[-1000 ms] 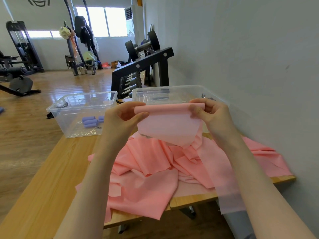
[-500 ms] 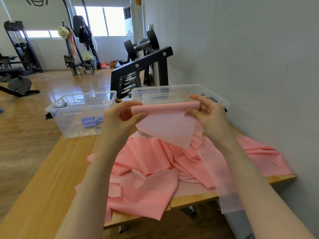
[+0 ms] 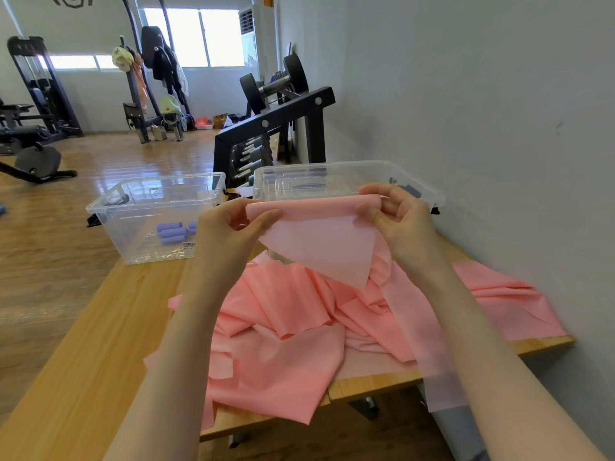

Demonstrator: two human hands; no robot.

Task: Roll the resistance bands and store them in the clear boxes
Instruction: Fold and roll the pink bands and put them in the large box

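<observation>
- Above a wooden counter (image 3: 100,327), the left hand (image 3: 229,227) and right hand (image 3: 396,221) each pinch one end of a pink resistance band (image 3: 316,241), its top edge just turned into a first roll.
- Its tail trails into a loose pink heap (image 3: 293,327).
- Risk: uneven grip could skew the roll; the tail may snag the heap.
- Purple rolls (image 3: 173,231) lie in the left clear box (image 3: 109,207).
</observation>
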